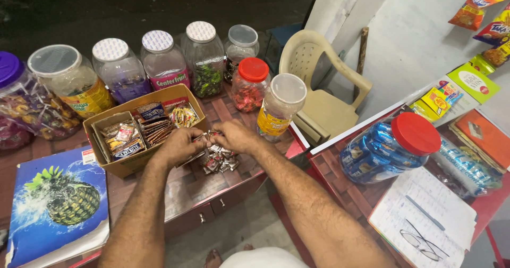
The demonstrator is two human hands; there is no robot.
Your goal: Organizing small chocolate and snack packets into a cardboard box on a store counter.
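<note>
My left hand point(179, 147) and my right hand point(238, 136) meet over a small heap of shiny sweet wrappers point(219, 160) on the brown counter point(186, 185). Both hands pinch a strip of the small wrapped packets point(206, 136) between their fingertips. Just left of my hands stands an open cardboard box point(109, 164) holding several stacks of sachets and small packets.
A row of sweet jars point(207, 60) lines the back of the counter, with a red-lidded jar point(251, 84) and a clear-lidded jar point(280, 107) nearest my right hand. A pineapple-print book point(58, 204) lies left. A plastic chair point(319, 92), a biscuit jar point(390, 147) and a notebook with spectacles point(425, 220) are right.
</note>
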